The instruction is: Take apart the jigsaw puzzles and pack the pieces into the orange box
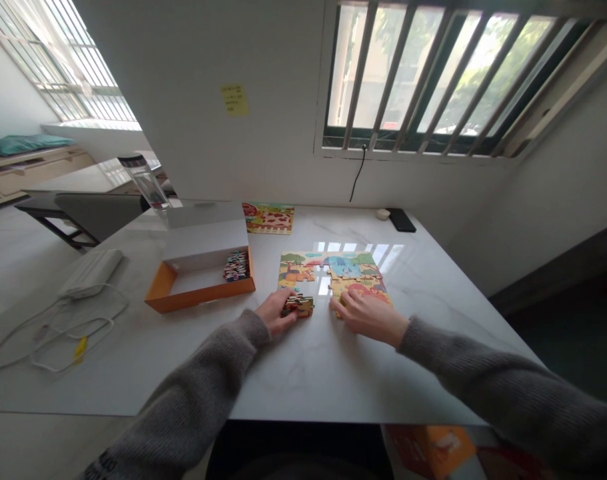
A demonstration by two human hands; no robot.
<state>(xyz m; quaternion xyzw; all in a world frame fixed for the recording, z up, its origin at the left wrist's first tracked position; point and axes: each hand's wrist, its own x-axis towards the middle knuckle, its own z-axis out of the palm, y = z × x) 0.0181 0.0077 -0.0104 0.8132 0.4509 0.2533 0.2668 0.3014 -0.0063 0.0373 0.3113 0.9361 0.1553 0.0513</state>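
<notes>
My left hand point(278, 313) is closed around a small stack of jigsaw puzzle pieces point(304, 305), held low over the white table. To its right, my right hand point(359, 312) bends its fingers at the lower edge of a partly joined jigsaw puzzle point(347, 268) with colourful animal pictures. A yellowish puzzle piece point(338, 312) shows at its fingertips, partly covered by them. Bare table shows through a gap down the middle of the puzzle, between its left part and its larger right part.
An orange box point(203, 300) with its white lid raised stands to the left, more puzzle pieces point(236, 266) inside. Behind lies another joined puzzle point(269, 219). A black phone point(402, 221) and small white object point(382, 214) lie far right. White cables point(96, 321) cross the left side.
</notes>
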